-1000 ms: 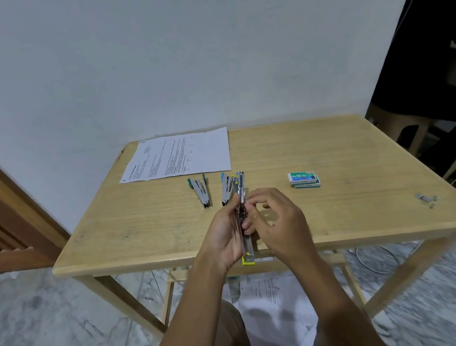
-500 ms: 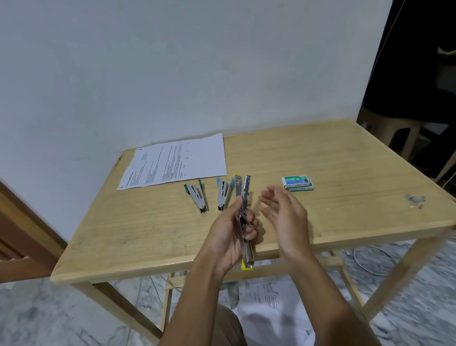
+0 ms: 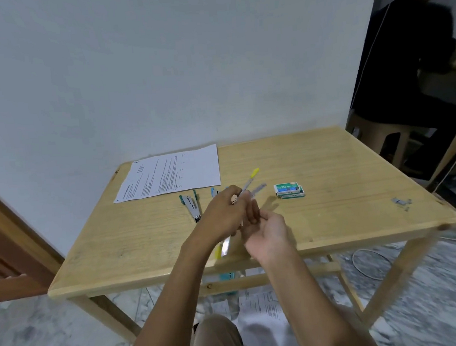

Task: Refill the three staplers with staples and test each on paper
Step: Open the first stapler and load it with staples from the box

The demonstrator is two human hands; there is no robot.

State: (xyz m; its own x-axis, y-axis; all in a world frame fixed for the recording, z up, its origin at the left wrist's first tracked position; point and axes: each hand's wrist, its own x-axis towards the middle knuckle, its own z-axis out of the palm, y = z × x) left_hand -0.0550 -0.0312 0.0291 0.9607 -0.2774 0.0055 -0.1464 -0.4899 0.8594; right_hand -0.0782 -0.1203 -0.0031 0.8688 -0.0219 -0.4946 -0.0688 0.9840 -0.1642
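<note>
Staple box (image 3: 289, 191) (green, closed, contents unseen) lies right of centre on the table (image 3: 343, 178). Just left of it, the left hand (image 3: 224, 213) grips the yellow stapler (image 3: 252, 178), swung open and blurred. The right hand (image 3: 268, 232) is beside it, palm up, fingers loose; whether they touch the stapler I cannot tell. A blue stapler (image 3: 214, 192) is mostly hidden behind the left hand; a green stapler (image 3: 192, 205) lies below the paper (image 3: 170, 175).

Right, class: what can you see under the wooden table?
Printed sheets lie on the marble floor below the table, and a white cable loops at the right. The table's top covers whatever lies farther back.
</note>
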